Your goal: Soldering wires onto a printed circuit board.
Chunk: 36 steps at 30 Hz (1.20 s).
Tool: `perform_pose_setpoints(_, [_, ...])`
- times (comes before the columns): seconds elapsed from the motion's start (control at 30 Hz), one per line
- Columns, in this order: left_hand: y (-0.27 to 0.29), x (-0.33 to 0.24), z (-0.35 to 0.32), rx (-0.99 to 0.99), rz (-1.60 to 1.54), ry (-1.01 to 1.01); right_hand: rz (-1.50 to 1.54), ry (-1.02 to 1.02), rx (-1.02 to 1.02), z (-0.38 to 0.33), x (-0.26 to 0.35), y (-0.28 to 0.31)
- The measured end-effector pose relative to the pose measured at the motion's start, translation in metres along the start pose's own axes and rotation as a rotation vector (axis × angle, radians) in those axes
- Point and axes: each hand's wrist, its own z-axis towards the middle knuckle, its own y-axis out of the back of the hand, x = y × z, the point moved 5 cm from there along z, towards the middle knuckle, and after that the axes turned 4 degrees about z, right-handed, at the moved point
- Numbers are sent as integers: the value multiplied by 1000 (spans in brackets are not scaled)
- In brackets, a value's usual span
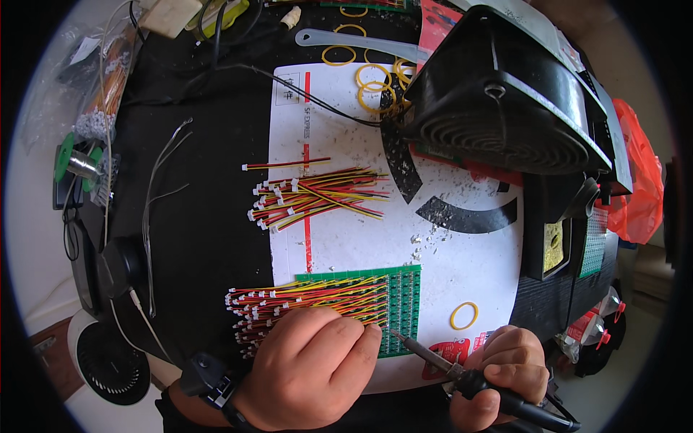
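Head view: the soldering iron (474,383) slants, its tip pointing up and left over the green circuit board (404,303), its handle running to the lower right. Grey-barrelled and black-handled, it is gripped in the right hand (509,364). The left hand (314,364) curls over the wires (332,296) (red, yellow and black, white plugs leftward); whether its fingertips pinch one is hard to tell. A speckled white sheet (361,249) covers part of the black table (209,216); a red bag (635,180) hangs at right.
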Motion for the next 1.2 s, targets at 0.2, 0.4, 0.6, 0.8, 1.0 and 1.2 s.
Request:
perform_pose_setpoints(0.2, [2, 3, -1, 45, 1, -23, -81, -4, -73, -22, -6, 5])
perform_pose_setpoints(0.4, [18, 3, 4, -10, -158, 25, -210, 3, -134, -27, -3, 10])
perform_pose_setpoints(0.6, [67, 46, 20, -241, 305, 262, -229, -48, -93, -24, 1, 9])
perform_pose_setpoints(0.8, [53, 68, 17, -251, 315, 326, -211, -79, -82, -23, 1, 8])
perform_pose_setpoints(1.0, [49, 65, 19, -277, 286, 303, -224, -60, -67, -21, 3, 8])
perform_pose_setpoints(1.2, [56, 61, 3, -393, 203, 345, -451, 109, -312, -9, 12, 41])
